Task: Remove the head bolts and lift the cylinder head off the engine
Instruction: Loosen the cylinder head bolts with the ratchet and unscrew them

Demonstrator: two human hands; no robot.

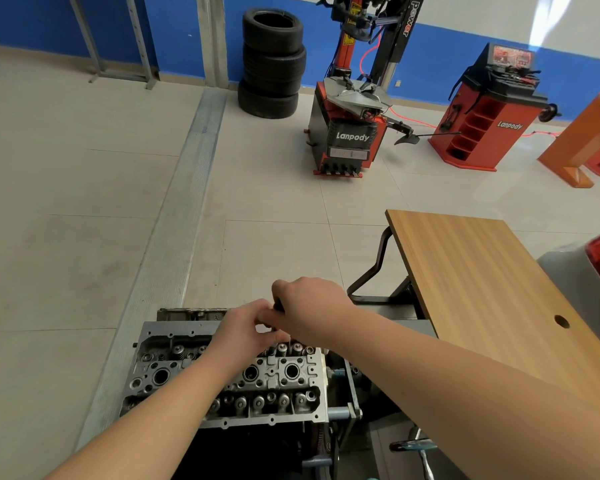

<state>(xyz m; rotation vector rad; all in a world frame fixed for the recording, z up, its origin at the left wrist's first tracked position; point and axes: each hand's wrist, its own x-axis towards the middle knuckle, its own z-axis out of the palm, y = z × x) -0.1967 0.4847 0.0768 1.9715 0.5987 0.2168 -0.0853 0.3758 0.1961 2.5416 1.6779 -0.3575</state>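
Two bare hands meet over the far edge of the cylinder head (222,382), which sits on top of the engine (250,448) at the bottom middle of the view, its valve springs and spark-plug wells facing up. The left hand (246,327) reaches in from the lower left, its forearm crossing the cylinder head diagonally; its fingers are curled together near the far rim, pinching something too small and too hidden to make out. Just beside it, touching at the fingertips, the right hand (309,306) comes in from the lower right with its fingers wrapped round a dark tool handle (278,306) that stands upright above the far right part of the cylinder head. What the tool's lower end bears on is hidden by the hands. Both hands lie over the cylinder head's far long edge; its near edge and left end show bare.

On the tiled floor, from the left: a metal floor track (184,209) runs away from the engine toward the blue wall, a stack of tyres (272,64) stands at the wall, then a red and black Lanpody tyre changer (350,126), then a red Lanpody wheel balancer (489,109). To the right of the engine stands a wooden table (492,292) on a black frame, with a round hole near its right edge.
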